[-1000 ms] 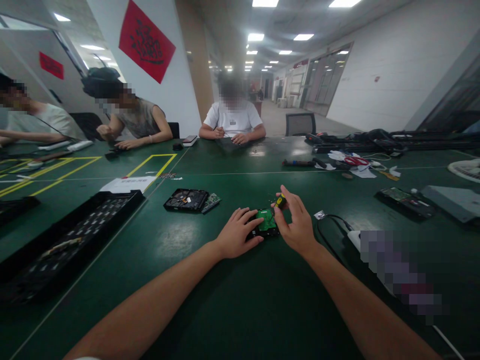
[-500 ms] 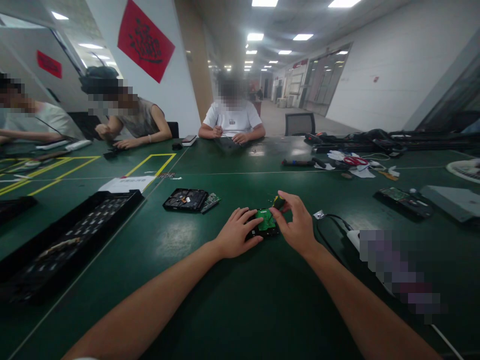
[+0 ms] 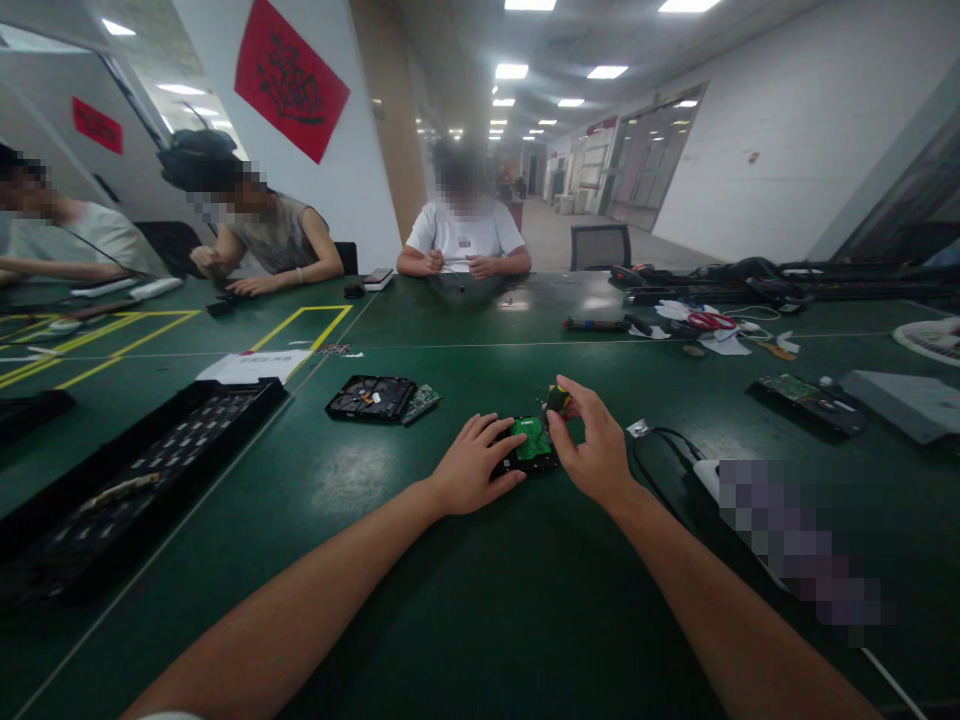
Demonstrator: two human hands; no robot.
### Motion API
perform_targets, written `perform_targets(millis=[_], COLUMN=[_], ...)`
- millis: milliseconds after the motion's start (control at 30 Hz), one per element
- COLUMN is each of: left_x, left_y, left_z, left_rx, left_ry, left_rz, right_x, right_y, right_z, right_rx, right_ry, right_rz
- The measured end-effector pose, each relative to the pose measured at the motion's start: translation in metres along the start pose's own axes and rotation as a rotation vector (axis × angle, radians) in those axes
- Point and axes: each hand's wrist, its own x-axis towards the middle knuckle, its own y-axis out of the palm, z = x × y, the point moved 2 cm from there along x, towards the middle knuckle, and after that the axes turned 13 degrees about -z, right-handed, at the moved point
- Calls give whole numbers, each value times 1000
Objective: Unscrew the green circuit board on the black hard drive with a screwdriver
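Note:
A hard drive with a green circuit board facing up lies on the table before me. My left hand grips its left end, fingers across the board and thumb at the near edge. In my right hand is a short screwdriver with a yellow and black handle, pinched between thumb and fingers. It stands over the drive's right side; its tip is too small to make out. Left of my hands lies an opened hard drive, with a loose circuit board against its right side.
A long black tray runs along the left, near a white paper. To the right are a cable, a power strip, another drive and a grey box. Scissors lie further back. Several people sit across the table.
My right fingers have shifted on the screwdriver and its handle looks turned. My left hand and the hard drive have stayed in place.

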Motion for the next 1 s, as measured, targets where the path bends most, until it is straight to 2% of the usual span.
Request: perform_targets(millis=[400, 533, 767, 1000], left_x=[0, 0, 0, 0], left_y=[1, 0, -1, -3], left_z=[-1, -1, -2, -3], left_rx=[4, 2, 3, -12], left_ry=[3, 2, -1, -4], left_rz=[-12, -8, -2, -5], right_x=[1, 1, -1, 0], right_y=[0, 0, 2, 0], right_z=[2, -2, -1, -2], right_rx=[20, -13, 68, 17], right_ry=[-15, 32, 105, 40], right_rz=[9, 6, 105, 7])
